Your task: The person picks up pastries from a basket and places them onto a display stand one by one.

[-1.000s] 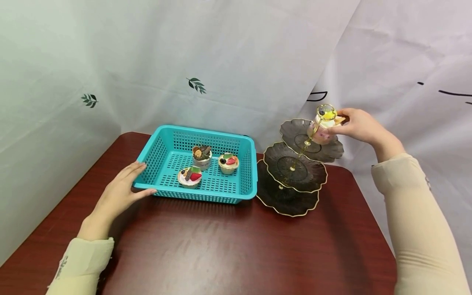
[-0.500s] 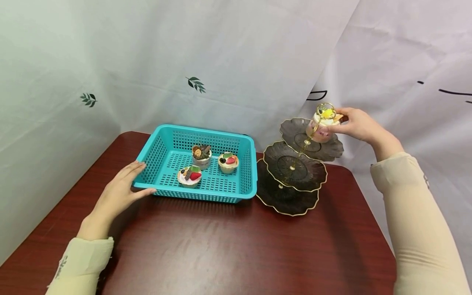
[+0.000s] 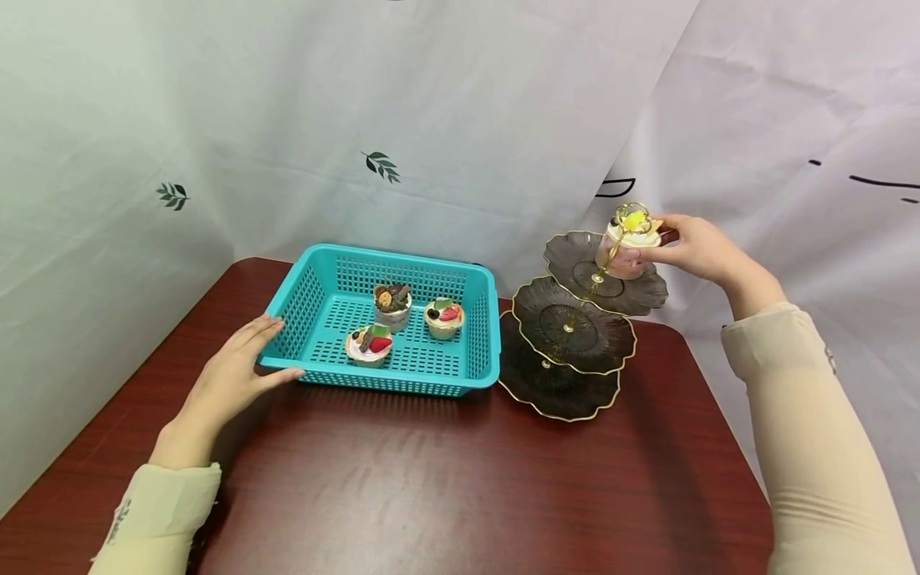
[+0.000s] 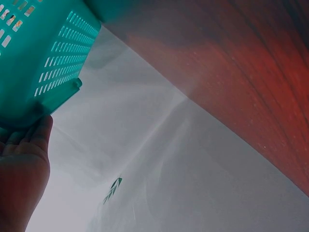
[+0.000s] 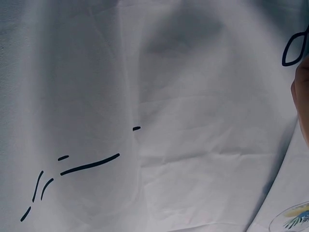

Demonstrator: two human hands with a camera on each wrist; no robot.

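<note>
1. The right hand (image 3: pixel 707 249) pinches a fruit parfait cup (image 3: pixel 631 261) between thumb and fingers, gripping it from the cup's 3 o'clock side.
2. The parfait, pinkish below with white cream and a yellow topping, is upright over the top tier of a three-tier cake stand (image 3: pixel 542 321), behind the stand's gold pole (whether its base touches that tier, I cannot tell).
3. The stand's dark, gold-edged, flower-shaped plates fan from 6 o'clock at the bottom tier to 1 o'clock at the top.
4. At the stand's 9 o'clock, just beside it, sits a turquoise plastic basket (image 3: pixel 388 382).
5. The left hand (image 3: pixel 228 374) is spread at the basket's 8 o'clock corner, thumb by the front rim and fingertips at the left rim.
6. Three desserts stand apart in the basket: a chocolate dessert cup (image 3: pixel 392 310) near the middle, a strawberry-topped tart (image 3: pixel 369 346) toward 7 o'clock, and a smaller-looking fruit tart (image 3: pixel 444 319) toward 3 o'clock.
7. Basket and stand rest on a reddish-brown tabletop (image 3: pixel 467 479), with a pale curtain (image 3: pixel 460 104) behind at 12 o'clock, printed with leaf sprigs and black strokes.
</note>
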